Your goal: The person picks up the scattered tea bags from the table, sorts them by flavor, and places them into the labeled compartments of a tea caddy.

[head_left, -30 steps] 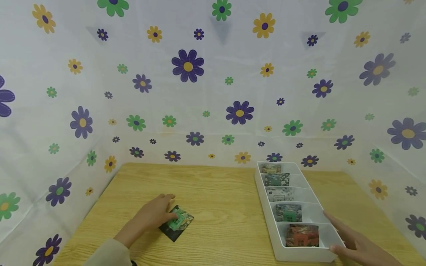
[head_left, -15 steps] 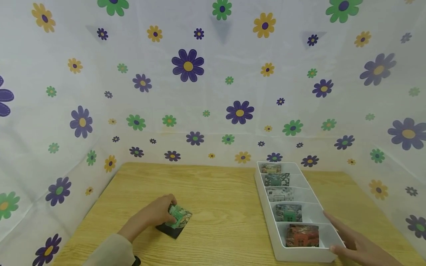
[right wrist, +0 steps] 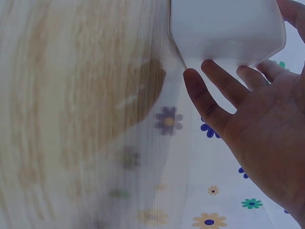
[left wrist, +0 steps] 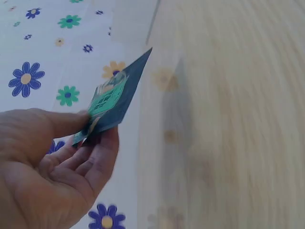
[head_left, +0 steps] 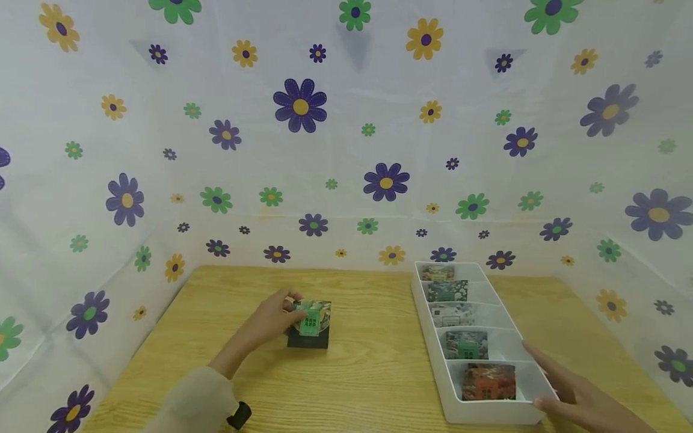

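Note:
A flat packet (head_left: 308,340) with a black lower part, a food picture and a green label is pinched by my left hand (head_left: 276,316), thumb on the printed face and fingers behind. In the left wrist view the packet (left wrist: 110,102) is tilted, above the wood surface. My right hand (head_left: 579,391) rests at the near right corner of a white divided box (head_left: 494,413), thumb tip by the front rim and fingers along the right side. In the right wrist view its fingers (right wrist: 224,83) are fairly straight and spread, fingertips at the box wall.
Each box compartment holds packets: red (head_left: 489,382) in front, green-labelled (head_left: 467,346), pale (head_left: 452,314), dark green (head_left: 447,291) and yellowish (head_left: 437,273) behind. The wooden table (head_left: 368,361) is bordered by a flower-printed white cloth (head_left: 346,150). A black band (head_left: 239,415) circles the left wrist.
My left hand has gripped the packet, picked it up and moved it right and away from me, turning it upright to the view. The right hand stays at the box.

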A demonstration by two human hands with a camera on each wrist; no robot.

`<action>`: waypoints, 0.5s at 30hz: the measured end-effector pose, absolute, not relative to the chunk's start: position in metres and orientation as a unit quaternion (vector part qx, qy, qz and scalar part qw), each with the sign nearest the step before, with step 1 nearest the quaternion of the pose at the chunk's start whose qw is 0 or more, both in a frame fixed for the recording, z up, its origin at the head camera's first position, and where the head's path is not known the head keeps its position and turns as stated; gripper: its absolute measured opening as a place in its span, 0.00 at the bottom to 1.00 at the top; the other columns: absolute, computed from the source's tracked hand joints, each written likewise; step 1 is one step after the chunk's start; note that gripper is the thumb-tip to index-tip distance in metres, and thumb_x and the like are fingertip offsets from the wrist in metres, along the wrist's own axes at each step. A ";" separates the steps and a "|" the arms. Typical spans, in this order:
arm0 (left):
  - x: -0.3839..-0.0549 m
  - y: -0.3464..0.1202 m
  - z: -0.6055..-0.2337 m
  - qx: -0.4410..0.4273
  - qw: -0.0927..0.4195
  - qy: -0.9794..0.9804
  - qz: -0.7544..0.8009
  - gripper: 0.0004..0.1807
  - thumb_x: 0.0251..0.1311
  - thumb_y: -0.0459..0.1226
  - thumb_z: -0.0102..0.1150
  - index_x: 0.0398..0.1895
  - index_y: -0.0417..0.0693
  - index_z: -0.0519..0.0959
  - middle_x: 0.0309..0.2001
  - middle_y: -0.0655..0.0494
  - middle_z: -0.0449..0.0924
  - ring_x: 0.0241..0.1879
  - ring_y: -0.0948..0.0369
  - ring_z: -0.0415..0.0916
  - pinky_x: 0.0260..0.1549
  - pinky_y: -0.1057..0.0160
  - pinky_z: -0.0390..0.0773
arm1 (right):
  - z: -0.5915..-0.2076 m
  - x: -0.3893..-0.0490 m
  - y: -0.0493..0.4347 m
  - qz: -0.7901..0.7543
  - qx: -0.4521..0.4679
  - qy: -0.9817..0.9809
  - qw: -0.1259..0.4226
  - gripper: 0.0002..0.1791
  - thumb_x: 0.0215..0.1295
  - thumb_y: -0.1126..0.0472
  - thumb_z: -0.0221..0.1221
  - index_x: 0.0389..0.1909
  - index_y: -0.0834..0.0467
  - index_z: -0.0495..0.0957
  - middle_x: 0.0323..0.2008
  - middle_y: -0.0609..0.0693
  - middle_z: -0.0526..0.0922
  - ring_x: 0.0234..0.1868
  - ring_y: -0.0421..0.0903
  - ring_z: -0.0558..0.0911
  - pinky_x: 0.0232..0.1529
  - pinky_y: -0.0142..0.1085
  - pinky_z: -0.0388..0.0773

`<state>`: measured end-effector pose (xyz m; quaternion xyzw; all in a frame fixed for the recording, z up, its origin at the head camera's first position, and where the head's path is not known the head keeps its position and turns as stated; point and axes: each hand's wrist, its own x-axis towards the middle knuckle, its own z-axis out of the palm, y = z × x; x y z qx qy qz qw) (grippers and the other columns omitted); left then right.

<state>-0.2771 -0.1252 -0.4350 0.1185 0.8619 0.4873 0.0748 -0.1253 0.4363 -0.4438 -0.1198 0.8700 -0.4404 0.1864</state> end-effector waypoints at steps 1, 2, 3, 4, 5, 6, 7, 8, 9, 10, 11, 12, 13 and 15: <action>-0.278 -0.119 -0.433 0.114 0.070 0.858 0.496 0.15 0.72 0.35 0.63 0.57 0.43 0.75 0.41 0.48 0.81 0.32 0.57 0.80 0.30 0.55 0.84 | -0.444 -0.125 0.437 -0.439 -0.120 0.871 0.184 0.43 0.84 0.62 0.46 0.82 0.57 0.26 0.77 0.74 0.28 0.70 0.81 0.35 0.59 0.77 0.62; -0.280 -0.113 -0.432 0.111 0.065 0.853 0.505 0.14 0.72 0.35 0.62 0.57 0.43 0.76 0.42 0.47 0.81 0.33 0.57 0.80 0.31 0.54 0.85 | -0.444 -0.125 0.437 -0.438 -0.121 0.872 0.182 0.43 0.84 0.62 0.46 0.83 0.56 0.26 0.77 0.73 0.28 0.69 0.80 0.35 0.59 0.77 0.61; -0.282 -0.107 -0.430 0.110 0.061 0.848 0.514 0.14 0.72 0.35 0.62 0.57 0.42 0.76 0.44 0.46 0.81 0.33 0.56 0.81 0.32 0.53 0.85 | -0.444 -0.125 0.437 -0.438 -0.121 0.872 0.181 0.42 0.84 0.62 0.45 0.83 0.56 0.26 0.78 0.72 0.28 0.69 0.80 0.34 0.59 0.78 0.60; -0.283 -0.101 -0.428 0.108 0.057 0.844 0.521 0.14 0.73 0.35 0.61 0.58 0.42 0.76 0.45 0.45 0.81 0.34 0.56 0.81 0.33 0.52 0.86 | -0.444 -0.125 0.438 -0.436 -0.122 0.874 0.178 0.42 0.84 0.63 0.46 0.83 0.56 0.26 0.78 0.72 0.29 0.69 0.80 0.35 0.59 0.78 0.60; -0.285 -0.096 -0.427 0.107 0.054 0.840 0.529 0.14 0.73 0.35 0.61 0.58 0.42 0.77 0.47 0.44 0.81 0.35 0.56 0.82 0.34 0.51 0.86 | -0.444 -0.124 0.438 -0.440 -0.122 0.872 0.179 0.42 0.84 0.62 0.46 0.83 0.56 0.27 0.78 0.71 0.28 0.69 0.80 0.34 0.59 0.79 0.58; -0.287 -0.090 -0.425 0.106 0.049 0.836 0.536 0.14 0.73 0.35 0.61 0.58 0.42 0.77 0.47 0.44 0.80 0.34 0.56 0.82 0.34 0.51 0.86 | -0.445 -0.124 0.438 -0.440 -0.122 0.872 0.177 0.42 0.84 0.62 0.46 0.83 0.56 0.27 0.79 0.66 0.28 0.70 0.80 0.34 0.59 0.79 0.58; -0.289 -0.085 -0.424 0.107 0.045 0.830 0.545 0.14 0.73 0.35 0.61 0.58 0.41 0.77 0.48 0.43 0.80 0.34 0.55 0.82 0.34 0.50 0.87 | -0.445 -0.124 0.438 -0.438 -0.124 0.873 0.175 0.42 0.84 0.62 0.46 0.83 0.55 0.27 0.80 0.58 0.29 0.70 0.80 0.35 0.59 0.79 0.58; -0.291 -0.080 -0.423 0.107 0.042 0.823 0.556 0.15 0.73 0.35 0.61 0.59 0.41 0.77 0.48 0.42 0.80 0.34 0.55 0.82 0.35 0.49 0.87 | -0.445 -0.124 0.438 -0.433 -0.127 0.876 0.170 0.42 0.84 0.62 0.46 0.83 0.55 0.28 0.80 0.48 0.31 0.71 0.78 0.36 0.59 0.78 0.59; -0.292 -0.075 -0.422 0.106 0.039 0.816 0.567 0.15 0.73 0.34 0.60 0.59 0.41 0.77 0.48 0.42 0.80 0.34 0.55 0.82 0.35 0.48 0.87 | -0.445 -0.123 0.438 -0.427 -0.129 0.880 0.165 0.42 0.84 0.62 0.46 0.84 0.54 0.29 0.79 0.38 0.32 0.71 0.76 0.38 0.59 0.76 0.62; -0.294 -0.070 -0.421 0.105 0.035 0.809 0.577 0.15 0.73 0.34 0.61 0.59 0.40 0.78 0.48 0.42 0.80 0.33 0.55 0.82 0.36 0.48 0.87 | -0.445 -0.123 0.438 -0.421 -0.133 0.883 0.159 0.42 0.84 0.62 0.46 0.84 0.53 0.30 0.77 0.28 0.34 0.71 0.74 0.39 0.60 0.74 0.64; -0.296 -0.065 -0.420 0.105 0.031 0.803 0.586 0.15 0.72 0.34 0.61 0.59 0.40 0.78 0.48 0.42 0.80 0.33 0.55 0.83 0.37 0.47 0.87 | -0.446 -0.123 0.438 -0.416 -0.135 0.886 0.155 0.41 0.84 0.62 0.46 0.84 0.52 0.30 0.73 0.20 0.35 0.71 0.72 0.40 0.60 0.72 0.66; -0.299 -0.061 -0.420 0.107 0.027 0.796 0.595 0.15 0.72 0.34 0.61 0.59 0.40 0.78 0.47 0.42 0.80 0.32 0.55 0.83 0.38 0.47 0.87 | -0.446 -0.122 0.438 -0.411 -0.137 0.889 0.150 0.41 0.84 0.62 0.47 0.84 0.52 0.31 0.69 0.13 0.36 0.71 0.71 0.42 0.59 0.70 0.69; -0.301 -0.056 -0.420 0.108 0.024 0.789 0.604 0.15 0.72 0.34 0.61 0.59 0.39 0.78 0.46 0.42 0.81 0.32 0.55 0.83 0.39 0.46 0.86 | -0.446 -0.122 0.439 -0.405 -0.139 0.892 0.145 0.41 0.84 0.62 0.47 0.84 0.52 0.31 0.67 0.09 0.37 0.71 0.70 0.43 0.58 0.68 0.71; -0.306 -0.046 -0.419 0.107 0.019 0.777 0.620 0.15 0.72 0.33 0.61 0.58 0.39 0.78 0.44 0.43 0.82 0.33 0.56 0.83 0.41 0.46 0.86 | -0.445 -0.121 0.439 -0.407 -0.140 0.891 0.145 0.42 0.84 0.62 0.47 0.84 0.53 0.31 0.65 0.06 0.38 0.71 0.72 0.43 0.57 0.68 0.72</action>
